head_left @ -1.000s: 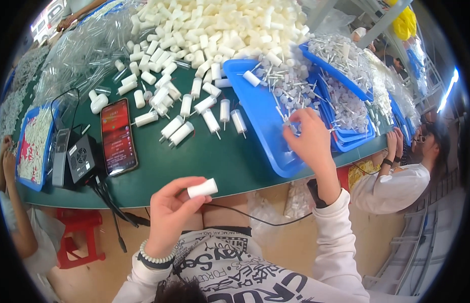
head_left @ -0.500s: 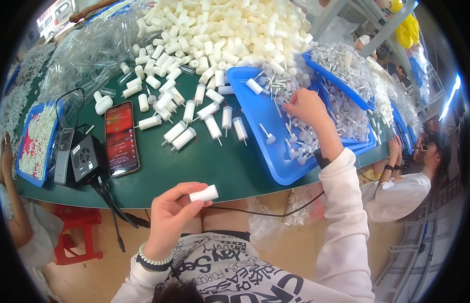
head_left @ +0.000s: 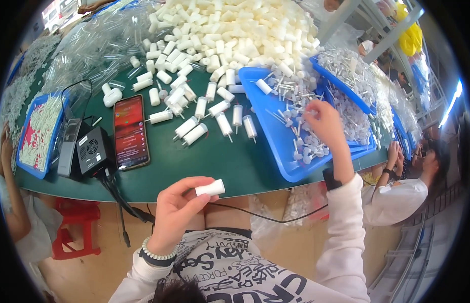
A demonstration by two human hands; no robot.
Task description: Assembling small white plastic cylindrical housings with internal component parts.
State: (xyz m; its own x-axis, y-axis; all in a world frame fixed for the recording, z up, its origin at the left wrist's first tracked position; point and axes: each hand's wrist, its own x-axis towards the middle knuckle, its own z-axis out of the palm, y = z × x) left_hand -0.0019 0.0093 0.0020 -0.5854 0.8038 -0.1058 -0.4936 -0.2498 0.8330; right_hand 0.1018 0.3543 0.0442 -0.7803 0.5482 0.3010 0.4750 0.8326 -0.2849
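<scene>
My left hand is holding a cylinder while I'm apparently picking pegs, the right hand's hold unclear, probably needing one freed.

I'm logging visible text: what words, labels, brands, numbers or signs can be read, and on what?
Shirt: dark printed lettering, partly legible; I won't copy it.
Phone: screen text, too small to read.
Black box: pale marks, too small to read.

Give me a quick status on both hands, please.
Left hand: pinching a white cylinder near the table edge. Right hand: over stemmed parts in the blue tray, grip unclear. Phone: off to the left, clear of both hands.
</scene>
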